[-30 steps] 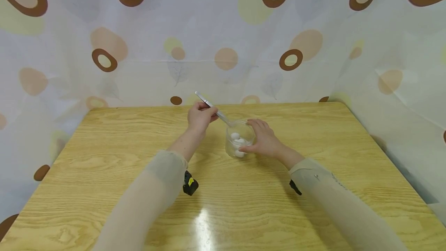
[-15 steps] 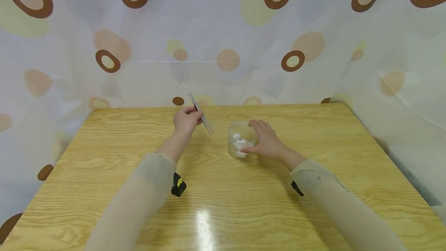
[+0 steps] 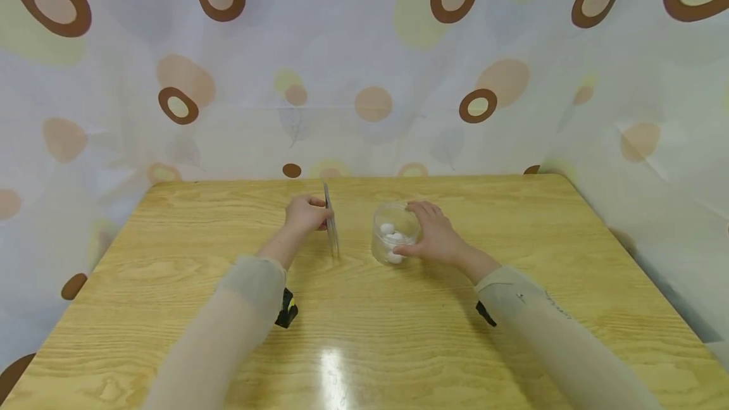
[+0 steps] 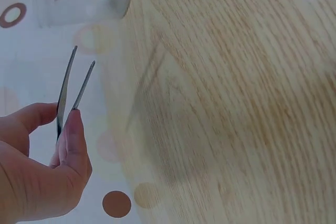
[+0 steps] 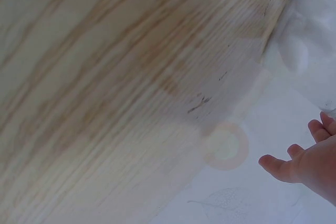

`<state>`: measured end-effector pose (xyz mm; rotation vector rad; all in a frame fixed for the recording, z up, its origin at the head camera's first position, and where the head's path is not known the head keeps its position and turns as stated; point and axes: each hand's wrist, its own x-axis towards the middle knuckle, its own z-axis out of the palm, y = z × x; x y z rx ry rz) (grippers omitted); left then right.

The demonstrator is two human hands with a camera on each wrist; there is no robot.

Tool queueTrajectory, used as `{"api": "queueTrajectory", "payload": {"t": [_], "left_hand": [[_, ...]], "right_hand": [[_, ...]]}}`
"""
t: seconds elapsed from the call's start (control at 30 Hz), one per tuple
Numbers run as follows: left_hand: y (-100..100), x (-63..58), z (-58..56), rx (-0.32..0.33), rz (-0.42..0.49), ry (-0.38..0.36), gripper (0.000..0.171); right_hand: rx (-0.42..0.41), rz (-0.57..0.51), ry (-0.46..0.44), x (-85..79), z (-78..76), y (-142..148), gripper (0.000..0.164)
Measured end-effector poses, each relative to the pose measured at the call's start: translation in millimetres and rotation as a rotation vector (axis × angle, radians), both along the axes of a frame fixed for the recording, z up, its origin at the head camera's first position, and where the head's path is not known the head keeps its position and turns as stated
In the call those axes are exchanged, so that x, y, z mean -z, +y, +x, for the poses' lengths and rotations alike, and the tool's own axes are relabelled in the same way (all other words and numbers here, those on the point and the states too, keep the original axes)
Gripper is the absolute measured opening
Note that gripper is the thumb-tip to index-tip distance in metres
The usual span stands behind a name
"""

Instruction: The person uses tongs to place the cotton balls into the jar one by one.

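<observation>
My left hand (image 3: 304, 215) pinches a pair of metal tweezers (image 3: 331, 223) between thumb and fingers, left of a clear jar (image 3: 378, 247). In the left wrist view the tips of the tweezers (image 4: 75, 72) stand apart with nothing between them, short of the jar (image 4: 86, 11). Thumb and fingers of my right hand (image 3: 437, 240) hold the jar from its right side. Several white balls (image 3: 387, 228) lie inside. The right wrist view catches some fingers of the right hand (image 5: 310, 166) and part of the jar with white balls (image 5: 294, 53).
A wood-grain table (image 3: 364, 347) bears the jar. Behind it hangs a pale curtain (image 3: 370, 49) printed with circles, and the cloth continues at both sides. A black wrist device (image 3: 286, 309) shows below the left sleeve.
My left hand has drawn the tweezers leftward from the jar's rim, then lowered them and turned them more upright. My right hand stays on the jar.
</observation>
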<state>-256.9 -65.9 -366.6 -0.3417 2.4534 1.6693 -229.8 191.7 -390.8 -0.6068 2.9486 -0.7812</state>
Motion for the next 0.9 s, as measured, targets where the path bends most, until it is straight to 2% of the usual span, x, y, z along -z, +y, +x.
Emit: {"api": "queueTrajectory", "payload": {"t": [0.3, 0.53, 0.63, 0.77, 0.9], "left_hand": [[3, 15.5, -2.1, 0.04, -0.066, -0.024, 0.027], [9, 21.4, 4.8, 0.059, -0.117, -0.023, 0.024], [10, 28.0, 4.6, 0.069, -0.142, -0.018, 0.024], [11, 37.9, 3.0, 0.08, -0.15, -0.03, 0.024], [14, 40.9, 2.3, 0.078, -0.156, -0.041, 0.024]], "right_hand": [[-0.004, -0.002, 0.011, 2.0, 0.2, 1, 0.087], [-0.008, -0.006, 0.021, 0.3, 0.1, 0, 0.086], [-0.005, -0.009, 0.012, 0.2, 0.7, 0, 0.087], [-0.001, -0.015, 0.003, 2.4, 1.1, 0, 0.088], [0.003, -0.021, 0.012, 4.2, 0.4, 1, 0.088]]}}
